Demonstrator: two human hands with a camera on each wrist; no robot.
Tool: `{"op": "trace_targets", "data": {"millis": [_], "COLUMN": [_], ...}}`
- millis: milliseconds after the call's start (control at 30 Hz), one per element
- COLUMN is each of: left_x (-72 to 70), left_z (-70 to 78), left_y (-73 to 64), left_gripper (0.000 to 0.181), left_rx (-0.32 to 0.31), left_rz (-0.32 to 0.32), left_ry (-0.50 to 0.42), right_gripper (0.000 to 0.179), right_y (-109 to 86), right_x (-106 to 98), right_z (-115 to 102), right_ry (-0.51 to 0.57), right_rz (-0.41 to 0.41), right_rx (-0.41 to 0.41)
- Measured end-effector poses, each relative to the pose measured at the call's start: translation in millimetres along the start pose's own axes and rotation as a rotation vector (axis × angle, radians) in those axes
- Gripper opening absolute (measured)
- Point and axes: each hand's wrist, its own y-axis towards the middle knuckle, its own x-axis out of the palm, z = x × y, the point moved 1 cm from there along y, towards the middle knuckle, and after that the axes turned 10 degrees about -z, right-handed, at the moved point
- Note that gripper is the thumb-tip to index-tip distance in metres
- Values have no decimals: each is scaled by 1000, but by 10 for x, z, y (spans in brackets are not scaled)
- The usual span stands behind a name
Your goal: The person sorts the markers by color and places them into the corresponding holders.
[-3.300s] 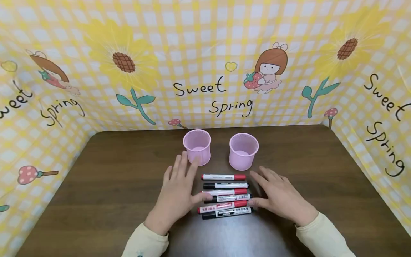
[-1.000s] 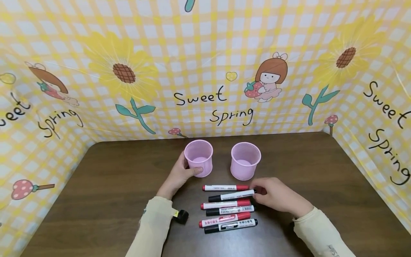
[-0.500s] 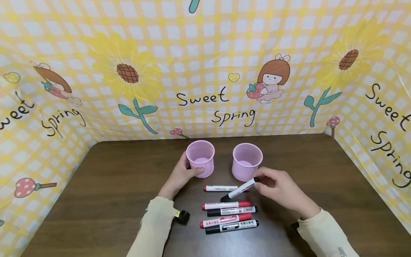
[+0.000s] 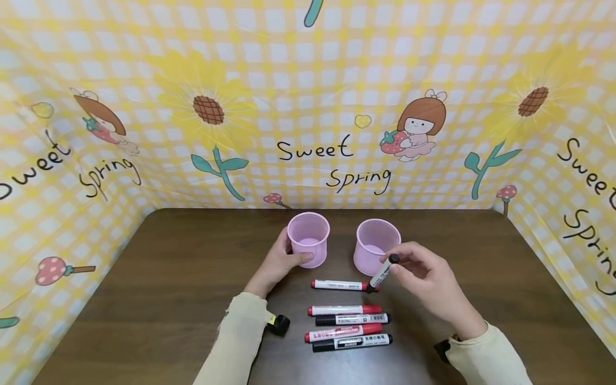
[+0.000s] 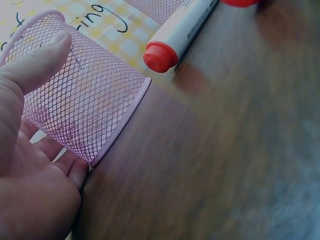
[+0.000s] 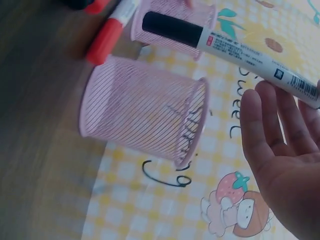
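The right hand (image 4: 434, 285) pinches a black-capped marker (image 4: 382, 274) at its nine o'clock. The left hand (image 4: 276, 266) grips a pink cup (image 4: 315, 247) at its two o'clock.

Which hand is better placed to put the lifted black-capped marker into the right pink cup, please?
Probably the right hand: it holds the black-capped marker near the right pink cup. The left hand is occupied, gripping the left pink cup, and is farther from the marker.

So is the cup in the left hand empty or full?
Empty: from above, only bare wall and bottom show inside the pink cup the left hand holds.
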Motion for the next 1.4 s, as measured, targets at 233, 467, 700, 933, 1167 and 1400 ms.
{"op": "trace_targets", "data": {"millis": [233, 467, 700, 933, 1167, 1400], "left_x": [-1, -9, -20, -26, -21, -35], "left_z": [-10, -13, -30, -36, -17, -17], "left_y": [13, -10, -5, -2, -7, -11], "left_gripper": [84, 84, 85, 87, 88, 87], "left_rx": [21, 28, 35, 20, 12, -1], "left_rz": [-11, -20, -31, -15, -13, -16], "left_ry": [-2, 5, 0, 15, 25, 17], "right_gripper": [22, 17, 16, 17, 15, 18], "right_y": [226, 603, 984, 1317, 1476, 1570], "right_x": [50, 111, 215, 424, 648, 804], "right_z": [-136, -291, -355, -255, -100, 30], "right_ry": [-41, -21, 13, 14, -74, -137], "right_rz": [92, 135, 193, 184, 104, 29], "right_rx": [5, -22, -21, 31, 98, 169]}}
